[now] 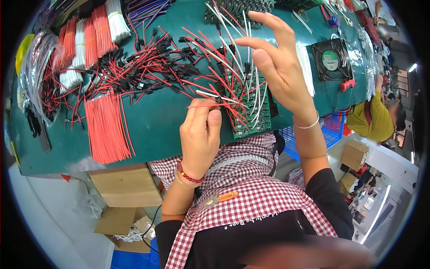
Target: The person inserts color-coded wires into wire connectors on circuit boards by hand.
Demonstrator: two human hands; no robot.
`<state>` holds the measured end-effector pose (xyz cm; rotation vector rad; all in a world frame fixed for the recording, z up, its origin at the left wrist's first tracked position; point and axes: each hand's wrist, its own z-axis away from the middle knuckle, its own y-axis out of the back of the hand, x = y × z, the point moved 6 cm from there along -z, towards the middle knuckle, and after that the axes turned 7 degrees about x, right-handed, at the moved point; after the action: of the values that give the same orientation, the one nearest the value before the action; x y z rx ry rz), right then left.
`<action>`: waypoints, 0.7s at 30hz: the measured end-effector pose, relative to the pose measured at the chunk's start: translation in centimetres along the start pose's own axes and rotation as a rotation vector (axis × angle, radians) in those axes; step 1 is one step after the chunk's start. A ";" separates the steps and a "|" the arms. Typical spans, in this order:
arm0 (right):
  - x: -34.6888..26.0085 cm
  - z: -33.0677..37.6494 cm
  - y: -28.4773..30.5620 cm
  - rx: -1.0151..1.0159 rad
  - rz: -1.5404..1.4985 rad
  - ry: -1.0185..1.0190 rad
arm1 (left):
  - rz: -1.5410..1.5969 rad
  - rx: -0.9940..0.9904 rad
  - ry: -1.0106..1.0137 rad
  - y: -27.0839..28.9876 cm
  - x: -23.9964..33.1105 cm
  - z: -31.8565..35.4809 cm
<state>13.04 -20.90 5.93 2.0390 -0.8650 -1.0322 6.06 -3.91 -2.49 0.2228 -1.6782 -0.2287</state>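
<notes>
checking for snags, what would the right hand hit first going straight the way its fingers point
The right hand would likely meet the white wires just left of it first, though depth is unclear.

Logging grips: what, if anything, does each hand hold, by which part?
Left hand: apparently a red wire, near one end. Right hand: open, nothing visibly held.

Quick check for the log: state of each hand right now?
Left hand: closed, a red wire across its curled fingers; whether gripped, cannot tell.
Right hand: open, fingers spread, apparently holding nothing.
</notes>
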 end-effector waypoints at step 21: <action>1.1 0.9 -2.1 0.103 -0.325 -0.051 | -0.234 0.045 0.037 0.0 -0.1 -0.2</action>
<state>13.32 -20.89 3.43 2.3011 -0.6338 -1.2397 6.29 -3.88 -2.59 0.4557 -1.6208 -0.3591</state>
